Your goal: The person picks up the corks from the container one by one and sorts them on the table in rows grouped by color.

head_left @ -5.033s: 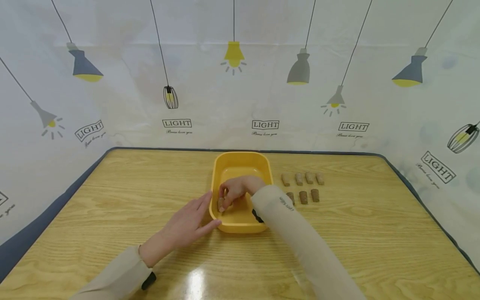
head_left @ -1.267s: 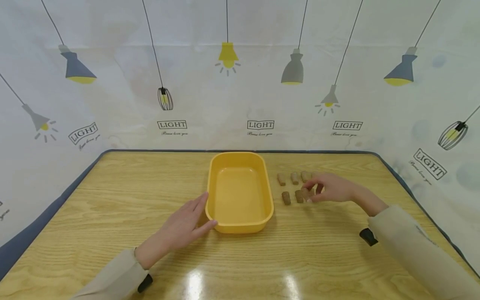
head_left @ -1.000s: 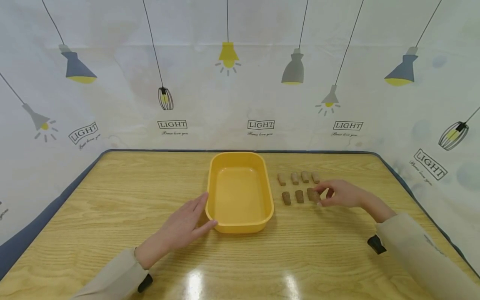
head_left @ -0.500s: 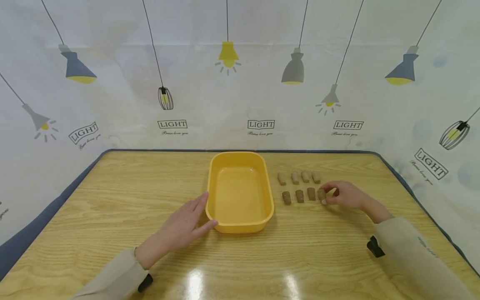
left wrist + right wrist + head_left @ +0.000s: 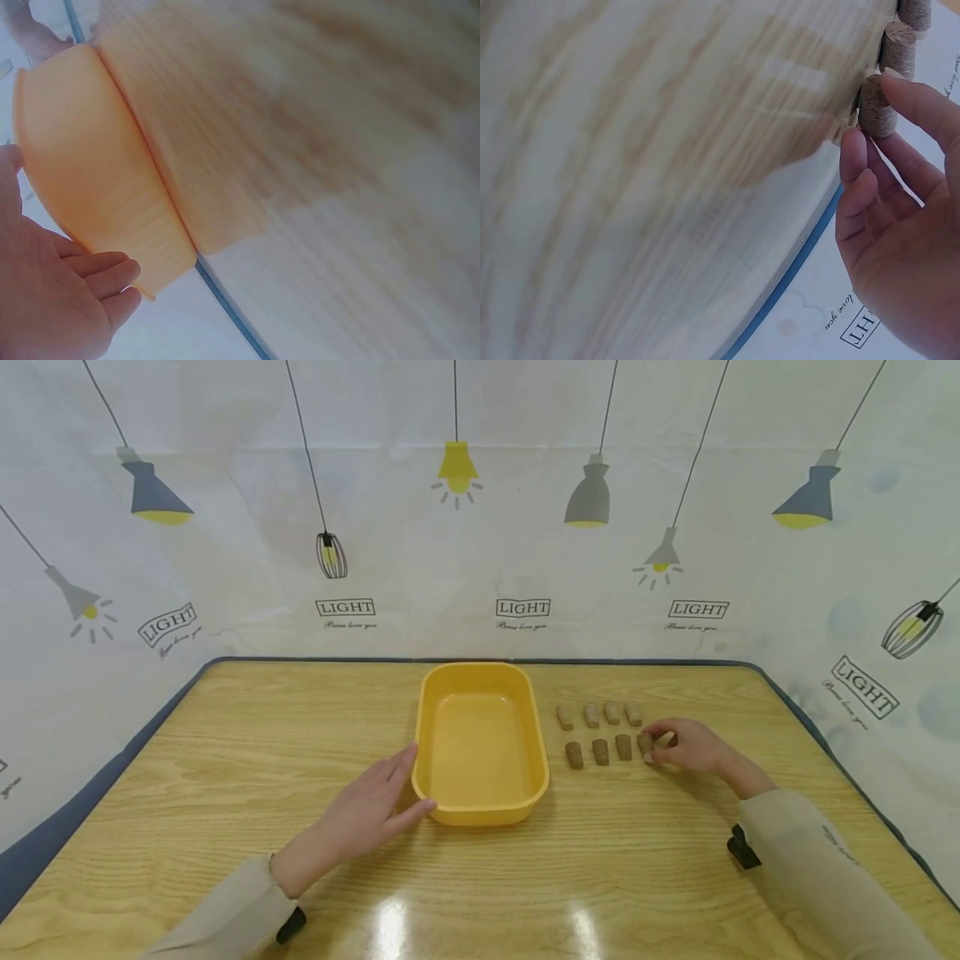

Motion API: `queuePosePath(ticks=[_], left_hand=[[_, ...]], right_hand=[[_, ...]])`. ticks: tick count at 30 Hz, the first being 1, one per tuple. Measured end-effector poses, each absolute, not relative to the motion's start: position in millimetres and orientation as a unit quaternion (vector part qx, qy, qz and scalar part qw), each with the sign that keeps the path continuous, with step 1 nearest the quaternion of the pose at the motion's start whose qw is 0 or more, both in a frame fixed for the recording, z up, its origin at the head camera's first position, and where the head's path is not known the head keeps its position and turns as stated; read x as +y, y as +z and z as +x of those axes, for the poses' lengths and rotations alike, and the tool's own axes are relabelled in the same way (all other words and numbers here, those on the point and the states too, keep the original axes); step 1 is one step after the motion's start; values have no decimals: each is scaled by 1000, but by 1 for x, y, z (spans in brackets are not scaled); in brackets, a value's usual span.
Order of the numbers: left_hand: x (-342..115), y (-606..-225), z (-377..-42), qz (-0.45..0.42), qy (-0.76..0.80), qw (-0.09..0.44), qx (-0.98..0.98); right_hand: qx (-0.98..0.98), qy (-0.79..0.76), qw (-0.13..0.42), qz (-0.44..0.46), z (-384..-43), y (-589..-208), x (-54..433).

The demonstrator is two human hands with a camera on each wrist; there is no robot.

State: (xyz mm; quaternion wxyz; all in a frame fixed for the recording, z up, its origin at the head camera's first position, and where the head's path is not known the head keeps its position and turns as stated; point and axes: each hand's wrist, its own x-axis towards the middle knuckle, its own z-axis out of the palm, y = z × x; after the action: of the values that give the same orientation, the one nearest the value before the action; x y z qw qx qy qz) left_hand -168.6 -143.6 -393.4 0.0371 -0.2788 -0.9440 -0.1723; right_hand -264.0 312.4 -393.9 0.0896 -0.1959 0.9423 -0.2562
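Observation:
A yellow plastic basin [image 5: 480, 817] stands mid-table, nothing inside it. My left hand [image 5: 367, 810] rests at its near left side, fingers fairly straight along the rim; the left wrist view shows the fingers against the outer wall. To the right of the basin, brown corks stand in two rows: a back row with a cork [image 5: 591, 715] among several, and a front row with a cork [image 5: 600, 752]. At the right end of the front row my right hand [image 5: 693, 745] pinches a cork [image 5: 876, 109] between thumb and fingers, upright beside its neighbour.
The wooden table [image 5: 300, 710] has a dark blue edge. Behind and at the sides hangs a pale backdrop [image 5: 405, 527] printed with lamps. A dark wrist device [image 5: 742, 847] shows under the right sleeve.
Five seconds ago the right hand was inside the basin at a cork. It then moved right to the corks and set one at the front row's right end. The left hand stays put.

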Motion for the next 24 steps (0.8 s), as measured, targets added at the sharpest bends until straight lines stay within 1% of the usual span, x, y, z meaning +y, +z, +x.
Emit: queuePosePath(ticks=[16, 24], left_hand=[[-143, -393, -168, -277, -174, 33, -945], [-145, -392, -168, -281, -172, 38, -943]], right_hand=[[942, -251, 93, -202, -261, -391, 314], [939, -256, 73, -217, -257, -379, 312]])
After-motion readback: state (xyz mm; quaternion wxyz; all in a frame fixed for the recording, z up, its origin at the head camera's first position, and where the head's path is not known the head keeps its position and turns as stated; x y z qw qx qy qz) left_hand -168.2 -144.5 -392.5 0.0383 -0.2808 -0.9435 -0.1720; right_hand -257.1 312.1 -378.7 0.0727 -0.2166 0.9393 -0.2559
